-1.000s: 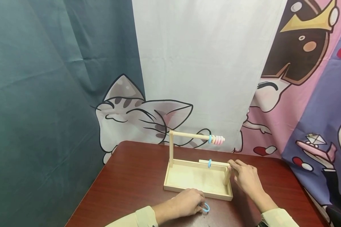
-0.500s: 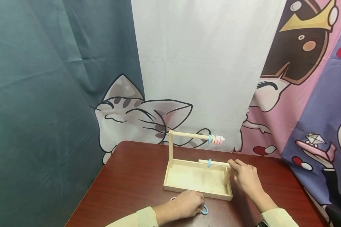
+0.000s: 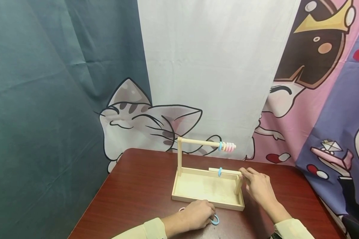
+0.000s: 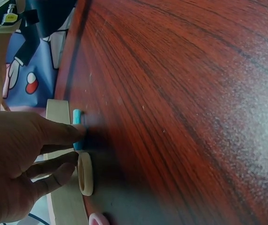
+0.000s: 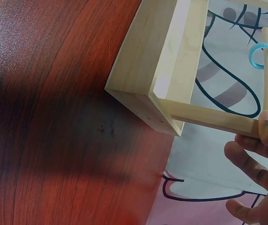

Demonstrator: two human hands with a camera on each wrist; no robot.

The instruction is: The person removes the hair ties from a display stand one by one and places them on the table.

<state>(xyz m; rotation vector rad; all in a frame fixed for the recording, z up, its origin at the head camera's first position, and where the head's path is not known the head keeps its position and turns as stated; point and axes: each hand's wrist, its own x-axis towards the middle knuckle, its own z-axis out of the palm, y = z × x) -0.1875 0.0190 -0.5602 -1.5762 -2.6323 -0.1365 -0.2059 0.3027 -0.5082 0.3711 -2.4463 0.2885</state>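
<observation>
My left hand (image 3: 198, 214) is low over the table in front of a wooden rack, its fingertips on a light-blue ring (image 3: 215, 219). In the left wrist view a fingertip overlaps that blue ring (image 4: 77, 130), and a beige ring (image 4: 85, 173) lies just beside the other fingers. My right hand (image 3: 258, 186) grips the top of the rack's short post (image 5: 218, 117), where the lower peg (image 3: 231, 172) joins it. Another blue ring (image 5: 263, 55) hangs on this peg. The taller arm (image 3: 200, 142) carries a blue ring and several pale and pink rings (image 3: 228, 147) near its tip.
The rack's shallow wooden tray (image 3: 207, 204) sits on the dark red table (image 3: 131, 192). A pink ring (image 4: 98, 219) lies on the table, partly hidden behind my left hand in the head view. Printed curtains (image 3: 221, 66) hang behind the table.
The blue ring at my left fingertips has shifted slightly left and lies flatter. More of the pink ring shows behind that hand. My right hand keeps its grip on the post.
</observation>
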